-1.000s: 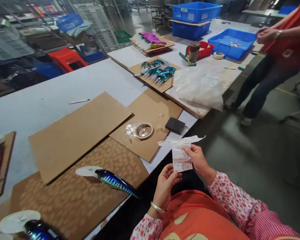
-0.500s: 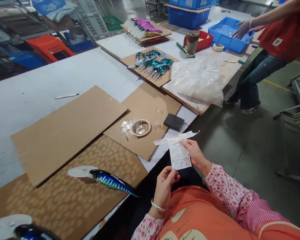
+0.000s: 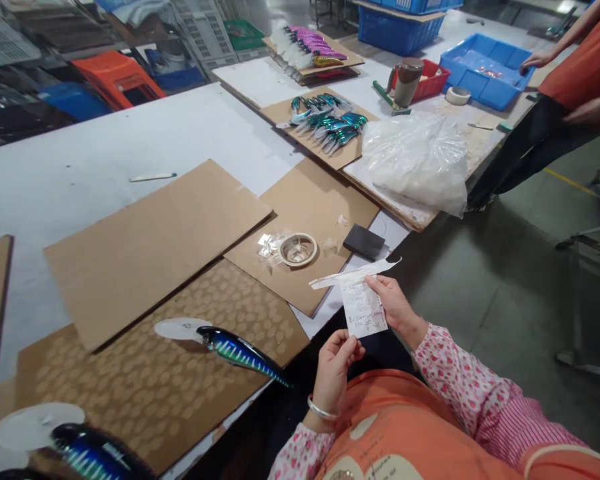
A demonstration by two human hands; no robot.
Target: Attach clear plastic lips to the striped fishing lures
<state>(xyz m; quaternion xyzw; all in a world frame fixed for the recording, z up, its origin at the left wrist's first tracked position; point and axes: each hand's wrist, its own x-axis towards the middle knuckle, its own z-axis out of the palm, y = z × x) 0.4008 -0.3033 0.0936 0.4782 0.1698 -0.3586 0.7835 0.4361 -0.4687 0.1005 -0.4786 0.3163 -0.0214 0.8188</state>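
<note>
1. Both hands pinch a small paper slip [image 3: 364, 308] over the lap, just off the desk [image 3: 80, 180] edge: right hand [image 3: 395, 305] at its top, left hand [image 3: 334, 370] at its bottom corner.
2. Keep it taut and flat (the writing is probably handwritten, too small to read).

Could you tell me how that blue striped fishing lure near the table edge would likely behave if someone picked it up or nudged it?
The fishing lure looks like a hard, glossy body, so probably stiff and a bit slippery. Its rounded, tapered shape suggests it may rock or roll when pushed. The tail reaches the edge of the cardboard, so a nudge might send it off the table.
</note>
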